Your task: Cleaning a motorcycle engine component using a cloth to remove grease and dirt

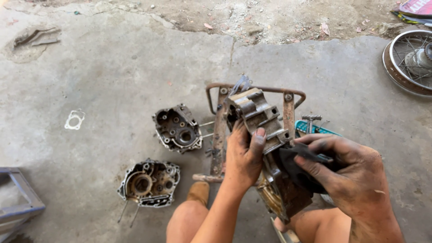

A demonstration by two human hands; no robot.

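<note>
Floor: rough grey concrete slab (112, 76), stained and dusty, with a crack running down from its far edge at upper centre of the frame. Upper left, a shallow broken hollow in the concrete (31, 40) holding a flat shard. Beyond the slab's ragged far edge, along the top of the frame, a strip of bare brown dirt (270, 18) strewn with pebbles and a few dry leaves. Upper right, a spoked metal wheel rim (409, 60) lies flat, partly cut off by the frame. Lower left corner, a grey-blue metal frame (20, 198), only partly seen. Light: even, soft daylight, with no hard shadows.
</note>
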